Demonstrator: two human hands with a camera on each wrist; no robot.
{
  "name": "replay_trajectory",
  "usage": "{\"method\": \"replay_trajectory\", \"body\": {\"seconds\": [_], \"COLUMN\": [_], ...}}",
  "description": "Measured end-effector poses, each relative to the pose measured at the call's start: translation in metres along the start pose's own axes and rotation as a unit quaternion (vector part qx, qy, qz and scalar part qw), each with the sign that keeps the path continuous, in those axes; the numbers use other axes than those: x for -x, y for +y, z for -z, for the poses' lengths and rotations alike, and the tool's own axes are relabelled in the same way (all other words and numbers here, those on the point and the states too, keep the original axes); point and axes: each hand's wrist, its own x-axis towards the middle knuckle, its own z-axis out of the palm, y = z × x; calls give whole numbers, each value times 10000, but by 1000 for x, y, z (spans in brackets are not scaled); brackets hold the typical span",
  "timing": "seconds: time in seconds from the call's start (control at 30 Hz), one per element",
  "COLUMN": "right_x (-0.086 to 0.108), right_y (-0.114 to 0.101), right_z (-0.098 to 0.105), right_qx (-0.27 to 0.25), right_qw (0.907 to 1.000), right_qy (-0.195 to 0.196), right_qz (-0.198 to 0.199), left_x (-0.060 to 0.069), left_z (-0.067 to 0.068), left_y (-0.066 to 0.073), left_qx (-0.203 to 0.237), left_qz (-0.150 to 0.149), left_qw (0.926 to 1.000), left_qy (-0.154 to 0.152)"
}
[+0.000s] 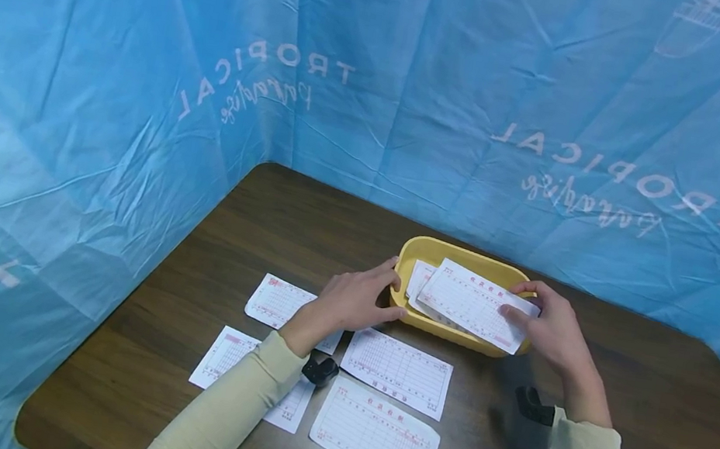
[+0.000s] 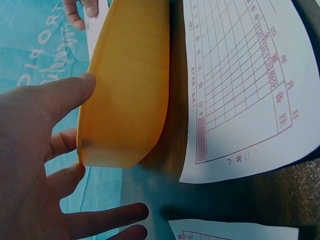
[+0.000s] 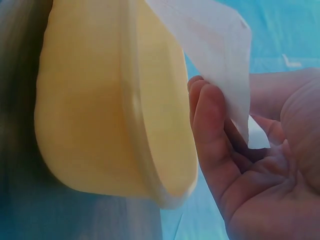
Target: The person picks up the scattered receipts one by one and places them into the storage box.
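Observation:
A yellow basket (image 1: 448, 334) stands near the table's back edge, with printed paper slips (image 1: 420, 275) inside. The right hand (image 1: 556, 328) pinches a white printed slip (image 1: 475, 298) between thumb and fingers over the basket's right part; in the right wrist view the slip (image 3: 220, 45) hangs bent beside the fingers. The left hand (image 1: 354, 298) is at the basket's left end, its thumb and some fingers against the rim. In the left wrist view this hand (image 2: 40, 135) has its thumb on the basket's wall (image 2: 127, 85), and the lower fingers stretch out straight.
On the wooden table (image 1: 181, 282), several printed slips lie left and in front of the basket, among them one near the front (image 1: 375, 439) and one behind it (image 1: 396, 372). The left forearm passes over the left slips. A blue curtain (image 1: 379, 102) hangs behind the table.

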Motion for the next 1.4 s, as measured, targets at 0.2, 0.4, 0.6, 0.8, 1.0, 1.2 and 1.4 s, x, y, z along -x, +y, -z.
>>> {"method": "replay_trajectory", "body": {"seconds": [0.2,0.4,0.6,0.8,1.0,1.2,1.4], "right_x": [-5,-13,-20,-23,-24,-21,-18], "right_y": [-2,-2,-1,-3,-7,-9,-7], "right_z": [-1,-5,-11,-15,-19,-22,-21], "right_qx": [68,220,304,481,596,560,593], "right_qw": [9999,9994,9990,9983,9975,9978,9979], "right_qy": [-130,-241,-320,-330,-364,-318,-265], "right_qz": [-90,-94,-6,7,-117,-158,41], "left_x": [0,1,1,0,0,1,1], "left_z": [-1,0,0,-1,-1,0,0], "left_y": [-1,-1,-1,-2,-2,0,1], "left_qx": [0,-2,7,55,94,85,70], "left_qz": [-12,-13,12,-47,-34,-36,-9], "left_qw": [10000,10000,10000,10000,9999,9999,10000], "left_qy": [-25,-28,-35,31,54,56,47]}}
